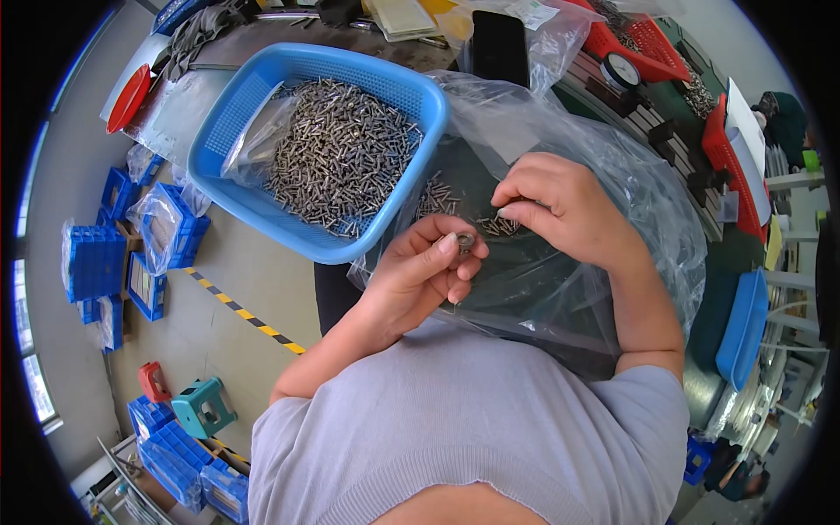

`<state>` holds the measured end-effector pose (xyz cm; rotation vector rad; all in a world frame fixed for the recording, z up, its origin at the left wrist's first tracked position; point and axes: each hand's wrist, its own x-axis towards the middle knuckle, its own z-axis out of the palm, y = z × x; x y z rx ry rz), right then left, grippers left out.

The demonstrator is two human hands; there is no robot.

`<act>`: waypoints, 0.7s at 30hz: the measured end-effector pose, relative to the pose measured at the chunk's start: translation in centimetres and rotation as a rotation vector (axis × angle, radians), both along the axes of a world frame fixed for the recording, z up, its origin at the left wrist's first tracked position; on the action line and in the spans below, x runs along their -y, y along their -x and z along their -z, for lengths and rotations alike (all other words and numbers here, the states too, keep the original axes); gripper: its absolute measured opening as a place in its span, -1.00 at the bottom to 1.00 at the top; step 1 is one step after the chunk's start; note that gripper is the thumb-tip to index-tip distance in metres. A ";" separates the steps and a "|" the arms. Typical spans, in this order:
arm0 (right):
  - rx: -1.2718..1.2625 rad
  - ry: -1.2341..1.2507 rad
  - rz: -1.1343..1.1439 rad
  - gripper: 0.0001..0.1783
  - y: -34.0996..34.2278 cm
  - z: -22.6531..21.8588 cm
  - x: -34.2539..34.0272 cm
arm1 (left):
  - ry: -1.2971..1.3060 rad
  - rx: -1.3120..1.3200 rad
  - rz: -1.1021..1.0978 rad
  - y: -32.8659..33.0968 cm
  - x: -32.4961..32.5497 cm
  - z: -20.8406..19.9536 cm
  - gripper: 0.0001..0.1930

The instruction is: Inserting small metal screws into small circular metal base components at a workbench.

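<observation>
My left hand point(420, 267) is closed around a small round metal ring point(465, 240), held between thumb and fingers. To its right, my right hand point(564, 206) is in a pinch, thumb and forefinger together; whatever is between the tips is too small to make out. Just under those fingertips lies a little heap of small metal pins point(499, 227) on clear plastic sheeting point(560, 289). Another loose pile of pins point(437, 198) lies beyond my left hand. A blue basket point(206, 149) at the far left holds a great mass of similar pins point(341, 157) and a clear bag point(262, 140).
A black phone point(500, 48) lies at the back. A dial gauge point(620, 72) stands on the right near red baskets point(652, 48). Another blue tray point(742, 329) sits at the far right. Blue crates point(96, 261) and a teal stool point(203, 408) stand on the floor to the left.
</observation>
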<state>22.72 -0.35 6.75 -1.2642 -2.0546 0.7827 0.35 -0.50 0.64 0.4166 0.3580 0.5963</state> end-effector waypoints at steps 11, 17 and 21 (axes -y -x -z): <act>0.278 -0.113 -0.118 -0.83 0.4 1.9 0.3 | -0.002 0.056 0.041 0.2 -0.2 0.2 -0.79; 0.321 -0.202 -0.101 -0.83 0.8 3.2 0.1 | 0.002 0.034 0.043 0.2 -0.2 0.2 -0.78; 0.255 -0.176 -0.069 -0.84 0.9 2.8 0.1 | 0.009 0.046 0.034 0.1 -0.2 0.3 -0.78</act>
